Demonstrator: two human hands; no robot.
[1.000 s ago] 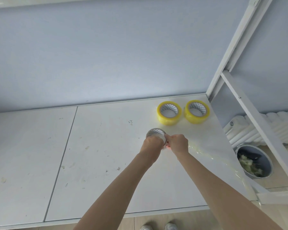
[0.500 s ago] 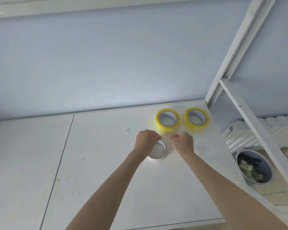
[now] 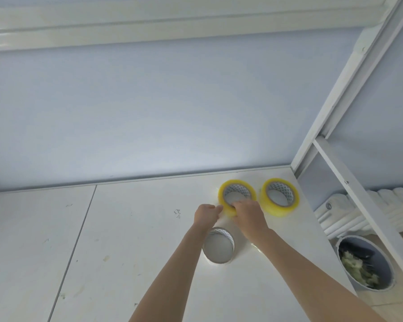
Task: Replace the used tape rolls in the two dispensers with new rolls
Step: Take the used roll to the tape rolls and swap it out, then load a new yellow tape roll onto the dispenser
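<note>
Yellow tape fills the grip: the right hand [image 3: 248, 211] curls its fingers over the near rim of the left new roll [image 3: 237, 196], just right of frame centre, while the left hand [image 3: 205, 214], fingers bent, touches that roll's left side; whether it pinches I cannot tell. Such a roll is probably stiff, fairly light and slick on its face, so holding across rim and core seems surest. A second new roll [image 3: 279, 196] sits just beside it. Below the hands lies the bare used core [image 3: 219, 246]. White tabletop [image 3: 126, 240], scuffed, meets a pale blue wall; a bin [image 3: 382, 263] stands lower right.
</note>
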